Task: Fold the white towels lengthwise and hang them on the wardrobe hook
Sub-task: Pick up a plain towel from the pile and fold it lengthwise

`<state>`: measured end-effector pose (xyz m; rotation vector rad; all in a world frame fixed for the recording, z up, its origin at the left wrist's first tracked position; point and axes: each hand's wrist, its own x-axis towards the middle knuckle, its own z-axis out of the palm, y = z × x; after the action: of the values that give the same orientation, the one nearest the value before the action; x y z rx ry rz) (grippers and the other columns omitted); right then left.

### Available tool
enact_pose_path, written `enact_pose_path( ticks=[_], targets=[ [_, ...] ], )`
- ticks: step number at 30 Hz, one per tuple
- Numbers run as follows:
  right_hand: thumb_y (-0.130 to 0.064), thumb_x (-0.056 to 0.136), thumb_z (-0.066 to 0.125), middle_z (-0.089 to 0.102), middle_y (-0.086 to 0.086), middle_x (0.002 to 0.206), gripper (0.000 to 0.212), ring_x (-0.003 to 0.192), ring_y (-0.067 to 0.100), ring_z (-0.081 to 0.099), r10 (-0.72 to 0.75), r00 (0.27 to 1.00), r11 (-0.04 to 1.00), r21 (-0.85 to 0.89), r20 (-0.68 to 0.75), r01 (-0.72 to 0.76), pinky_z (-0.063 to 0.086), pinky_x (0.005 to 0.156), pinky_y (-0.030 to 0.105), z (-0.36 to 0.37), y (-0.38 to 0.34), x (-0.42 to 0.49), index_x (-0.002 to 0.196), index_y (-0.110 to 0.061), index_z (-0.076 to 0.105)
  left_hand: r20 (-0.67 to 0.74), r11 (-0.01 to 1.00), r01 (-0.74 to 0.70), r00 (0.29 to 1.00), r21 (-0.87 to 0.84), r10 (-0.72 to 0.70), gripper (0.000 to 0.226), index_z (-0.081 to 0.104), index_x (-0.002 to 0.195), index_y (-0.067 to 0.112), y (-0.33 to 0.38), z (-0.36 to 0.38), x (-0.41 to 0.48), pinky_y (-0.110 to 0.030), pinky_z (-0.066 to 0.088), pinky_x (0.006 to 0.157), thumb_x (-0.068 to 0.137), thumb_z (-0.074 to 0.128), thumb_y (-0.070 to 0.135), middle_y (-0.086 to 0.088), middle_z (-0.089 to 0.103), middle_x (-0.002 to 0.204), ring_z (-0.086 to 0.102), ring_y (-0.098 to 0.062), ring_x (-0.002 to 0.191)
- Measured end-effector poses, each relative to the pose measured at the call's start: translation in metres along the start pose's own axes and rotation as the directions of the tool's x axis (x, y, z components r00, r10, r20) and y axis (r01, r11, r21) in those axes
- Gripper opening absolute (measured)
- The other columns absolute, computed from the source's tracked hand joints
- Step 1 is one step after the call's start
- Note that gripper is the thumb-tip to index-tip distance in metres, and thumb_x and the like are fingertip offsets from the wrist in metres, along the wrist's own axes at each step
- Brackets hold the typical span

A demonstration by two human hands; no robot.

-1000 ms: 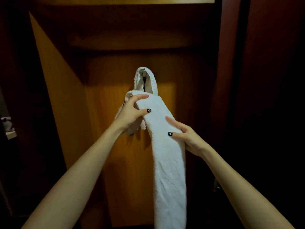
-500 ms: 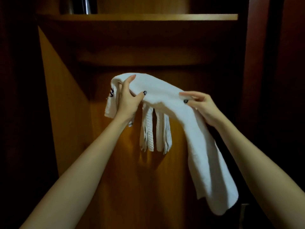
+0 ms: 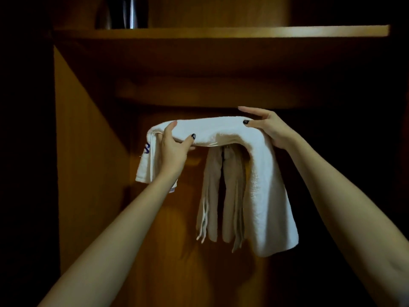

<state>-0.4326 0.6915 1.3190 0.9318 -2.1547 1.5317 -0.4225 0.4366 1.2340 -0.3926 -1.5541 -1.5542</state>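
— Peering into that wardrobe, can you find the hook at all?

— No. It is hidden behind the folded towel that the person holds up level in front of the back panel. Only a dark scrap shows under the towel's middle, too dim to name.

— What else is hard to see?

— Both sides of the wardrobe sink into black. On the shelf stands something dark and shiny, cut off by the top edge; I cannot tell what it is.

— And inside, below the shelf?

— A hanging towel, duller, dangles in narrow folds just behind the held one, its top covered.

— The hands?

— The left hand is closed around the towel's left bend, thumb in front, fingers over the top. The right hand pinches the right bend, thumb on the front, the other fingers stretched behind. The long end drops from there, a short end from the left.

— Any writing?

— Blue marks beside the left hand, mostly covered, unreadable.
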Motion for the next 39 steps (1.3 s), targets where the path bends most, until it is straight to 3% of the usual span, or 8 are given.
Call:
enact_pose_path(
  ticks=[8,11,17,21,27,31,33,39],
  targets=[
    [-0.008,0.094,0.056,0.075,-0.002,0.101,0.033,0.080,0.013,0.071,0.083,0.996,0.992,0.098,-0.020,-0.081,0.057,0.062,0.023,0.031,0.064,0.015,0.101,-0.034,0.075,0.067,0.994,0.066,0.995,0.091,-0.072,0.046,0.045,0.137,0.026,-0.052,-0.019,-0.017,-0.035,0.060,0.071,0.093,0.059,0.027,-0.007,0.047,0.129,0.066,0.002,0.083],
    [-0.013,0.095,0.058,0.074,0.000,0.103,0.026,0.080,0.013,0.070,0.087,0.994,0.987,0.142,-0.059,-0.078,0.057,0.063,0.025,0.039,0.076,0.012,0.103,-0.032,0.074,0.114,0.989,0.094,0.988,0.118,-0.107,0.042,0.049,0.133,0.030,-0.068,-0.021,-0.039,-0.025,0.057,0.059,0.093,0.060,0.028,-0.005,0.057,0.121,0.069,-0.010,0.080],
    [-0.026,0.099,0.053,0.061,-0.002,0.119,0.035,0.098,0.001,0.060,-0.061,0.945,0.992,-0.125,-0.321,0.022,0.051,0.079,0.018,0.064,0.084,-0.005,0.133,-0.024,0.056,0.208,0.975,0.020,0.976,0.221,-0.067,0.031,0.059,0.123,0.024,-0.080,-0.017,-0.074,-0.039,0.055,0.045,0.092,0.059,0.023,0.000,0.067,0.076,0.066,-0.015,0.053],
    [-0.033,0.099,0.046,0.052,-0.003,0.128,0.038,0.106,-0.012,0.048,-0.206,0.840,0.962,-0.260,-0.502,0.081,0.041,0.083,0.005,0.084,0.084,-0.046,0.137,-0.027,0.049,0.228,0.949,-0.140,0.971,0.282,0.076,0.031,0.062,0.124,0.016,-0.082,-0.012,-0.082,-0.029,0.038,0.044,0.093,0.058,0.015,-0.008,0.058,0.058,0.049,-0.020,0.044],
    [-0.039,0.094,0.055,0.044,-0.002,0.146,0.059,0.132,0.009,0.044,-0.348,0.875,0.872,-0.458,-0.337,0.171,0.042,0.107,0.033,0.116,0.086,-0.091,0.146,-0.020,0.035,0.143,0.906,-0.249,0.967,0.342,0.212,0.048,0.050,0.130,0.028,-0.073,0.005,-0.070,-0.008,0.036,0.080,0.085,0.060,0.041,0.016,0.040,0.112,0.042,0.004,0.099],
    [-0.033,0.090,0.064,0.047,0.001,0.142,0.069,0.127,0.016,0.049,-0.361,0.863,0.794,-0.602,-0.352,0.086,0.048,0.098,0.043,0.115,0.088,-0.095,0.148,-0.020,0.030,0.410,0.894,-0.313,0.897,0.321,0.167,0.073,0.023,0.147,0.032,-0.065,0.024,-0.055,-0.019,0.037,0.101,0.087,0.062,0.041,0.015,0.026,0.147,0.034,-0.002,0.129],
    [-0.032,0.089,0.064,0.057,0.005,0.129,0.064,0.115,0.020,0.056,-0.433,0.827,0.702,-0.710,-0.358,0.061,0.053,0.088,0.041,0.112,0.088,-0.092,0.144,-0.017,0.035,0.448,0.820,-0.392,0.874,0.417,0.189,0.076,0.018,0.150,0.026,-0.066,0.032,-0.056,-0.036,0.044,0.100,0.088,0.061,0.038,0.005,0.027,0.153,0.042,-0.017,0.130],
    [-0.020,0.086,0.064,0.066,0.009,0.086,0.038,0.074,0.028,0.063,-0.534,0.813,0.381,-0.924,-0.233,-0.014,0.041,0.055,0.029,0.102,0.074,-0.075,0.121,-0.007,0.055,0.372,0.688,-0.534,0.843,0.491,0.389,0.050,0.036,0.143,0.002,-0.063,0.030,-0.065,-0.030,0.049,0.067,0.095,0.048,0.005,-0.019,0.053,0.135,0.066,-0.033,0.090]
  ],
)
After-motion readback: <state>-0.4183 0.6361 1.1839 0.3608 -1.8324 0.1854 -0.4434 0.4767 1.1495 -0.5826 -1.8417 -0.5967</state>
